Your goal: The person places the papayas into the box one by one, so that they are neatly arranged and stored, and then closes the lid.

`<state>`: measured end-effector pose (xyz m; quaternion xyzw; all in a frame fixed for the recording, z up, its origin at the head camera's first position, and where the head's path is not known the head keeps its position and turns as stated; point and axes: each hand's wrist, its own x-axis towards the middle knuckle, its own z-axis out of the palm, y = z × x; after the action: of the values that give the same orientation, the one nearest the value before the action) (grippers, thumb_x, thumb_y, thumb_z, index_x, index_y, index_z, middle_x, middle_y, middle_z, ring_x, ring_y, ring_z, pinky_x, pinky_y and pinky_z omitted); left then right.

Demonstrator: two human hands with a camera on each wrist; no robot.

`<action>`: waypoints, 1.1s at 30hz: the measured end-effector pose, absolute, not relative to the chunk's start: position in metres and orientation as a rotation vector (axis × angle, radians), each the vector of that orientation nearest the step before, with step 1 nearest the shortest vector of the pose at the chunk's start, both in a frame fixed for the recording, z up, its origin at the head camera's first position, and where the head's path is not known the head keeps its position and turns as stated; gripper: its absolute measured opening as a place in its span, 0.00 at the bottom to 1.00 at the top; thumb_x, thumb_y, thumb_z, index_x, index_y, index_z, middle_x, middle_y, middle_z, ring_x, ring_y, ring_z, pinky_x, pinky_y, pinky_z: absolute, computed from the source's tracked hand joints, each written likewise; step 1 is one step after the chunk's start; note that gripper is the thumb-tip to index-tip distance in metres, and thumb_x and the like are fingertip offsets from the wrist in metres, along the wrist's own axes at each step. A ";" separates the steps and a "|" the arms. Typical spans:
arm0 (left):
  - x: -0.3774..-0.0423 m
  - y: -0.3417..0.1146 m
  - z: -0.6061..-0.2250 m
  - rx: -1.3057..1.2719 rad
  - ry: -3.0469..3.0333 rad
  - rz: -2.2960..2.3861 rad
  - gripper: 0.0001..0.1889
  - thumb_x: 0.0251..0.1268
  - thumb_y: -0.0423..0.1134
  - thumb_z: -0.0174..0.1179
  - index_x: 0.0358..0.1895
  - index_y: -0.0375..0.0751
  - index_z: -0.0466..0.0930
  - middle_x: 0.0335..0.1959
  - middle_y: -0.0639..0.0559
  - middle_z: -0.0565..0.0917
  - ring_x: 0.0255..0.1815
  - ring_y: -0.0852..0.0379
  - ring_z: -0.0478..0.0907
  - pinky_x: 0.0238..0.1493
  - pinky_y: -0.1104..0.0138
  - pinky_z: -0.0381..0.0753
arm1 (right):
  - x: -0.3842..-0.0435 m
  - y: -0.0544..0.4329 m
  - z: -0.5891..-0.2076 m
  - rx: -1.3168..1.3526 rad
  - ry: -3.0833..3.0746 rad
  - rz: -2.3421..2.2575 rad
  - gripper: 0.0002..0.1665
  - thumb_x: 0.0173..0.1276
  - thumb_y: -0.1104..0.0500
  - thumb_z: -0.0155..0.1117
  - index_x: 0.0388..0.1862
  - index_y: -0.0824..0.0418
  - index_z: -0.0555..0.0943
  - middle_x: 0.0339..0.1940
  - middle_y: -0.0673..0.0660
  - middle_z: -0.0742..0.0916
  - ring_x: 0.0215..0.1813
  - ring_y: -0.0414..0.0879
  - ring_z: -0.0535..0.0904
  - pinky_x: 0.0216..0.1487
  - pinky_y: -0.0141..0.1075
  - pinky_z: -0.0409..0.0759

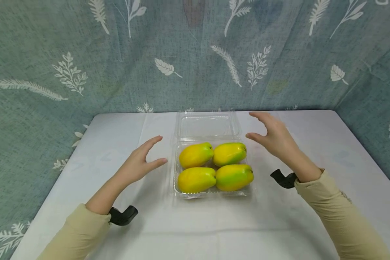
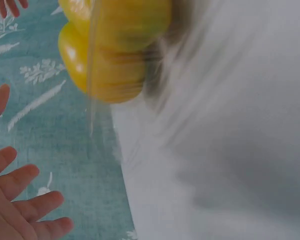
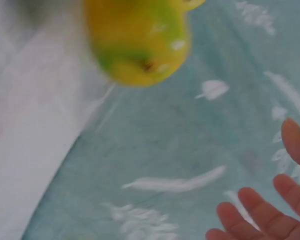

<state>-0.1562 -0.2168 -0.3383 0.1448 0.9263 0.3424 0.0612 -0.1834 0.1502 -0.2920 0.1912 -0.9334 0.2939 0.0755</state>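
Several yellow-green mangoes (image 1: 196,180) lie in two rows inside a clear plastic clamshell box (image 1: 211,195). Its transparent lid (image 1: 208,126) is folded back, away from the person. To the left of the box, my left hand (image 1: 138,164) is held with fingers and thumb spread, touching nothing. My right hand (image 1: 273,135) hovers beyond the box's right side near the lid, thumb and fingers apart, also holding nothing. In the left wrist view the mangoes (image 2: 107,65) look blurred behind the clear wall. The right wrist view catches one mango (image 3: 140,45) near its top.
A white cloth (image 1: 195,240) covers the table. Behind it hangs a blue-green curtain (image 1: 188,79) with white leaf prints, which continues along both sides. Black straps with mounts (image 1: 123,215) are worn on both wrists, below beige sleeves (image 1: 78,231).
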 end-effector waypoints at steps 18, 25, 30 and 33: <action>-0.237 -0.210 -0.347 0.083 2.612 1.337 0.32 0.65 0.46 0.54 0.70 0.44 0.55 0.68 0.43 0.61 0.67 0.42 0.59 0.62 0.52 0.66 | -0.270 0.159 -0.354 0.322 -2.907 1.120 0.36 0.66 0.54 0.59 0.69 0.63 0.59 0.65 0.66 0.69 0.60 0.62 0.69 0.57 0.52 0.70; -0.249 -0.201 -0.364 -0.033 2.525 1.416 0.32 0.66 0.45 0.52 0.70 0.40 0.52 0.68 0.41 0.61 0.68 0.43 0.57 0.65 0.53 0.61 | -0.278 0.156 -0.373 0.099 -2.992 1.379 0.36 0.68 0.52 0.55 0.71 0.62 0.56 0.65 0.66 0.69 0.62 0.60 0.68 0.57 0.51 0.71; -0.255 -0.195 -0.377 -0.168 2.386 1.501 0.34 0.66 0.45 0.52 0.71 0.42 0.50 0.70 0.43 0.59 0.69 0.46 0.56 0.67 0.51 0.56 | -0.282 0.152 -0.383 -0.096 -2.952 1.776 0.35 0.70 0.53 0.51 0.71 0.64 0.54 0.66 0.66 0.69 0.61 0.59 0.69 0.61 0.47 0.69; -0.256 -0.192 -0.383 -0.213 2.336 1.529 0.34 0.66 0.46 0.52 0.72 0.44 0.49 0.70 0.44 0.59 0.68 0.45 0.60 0.66 0.51 0.59 | -0.284 0.149 -0.388 -0.238 -2.881 1.918 0.34 0.70 0.53 0.51 0.71 0.63 0.56 0.67 0.64 0.68 0.60 0.57 0.72 0.61 0.43 0.70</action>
<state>-0.2560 -0.1921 -0.3825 -0.0750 0.8221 0.5382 0.1700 -0.2839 0.1493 -0.3885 -0.0676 -0.8193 0.5455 -0.1633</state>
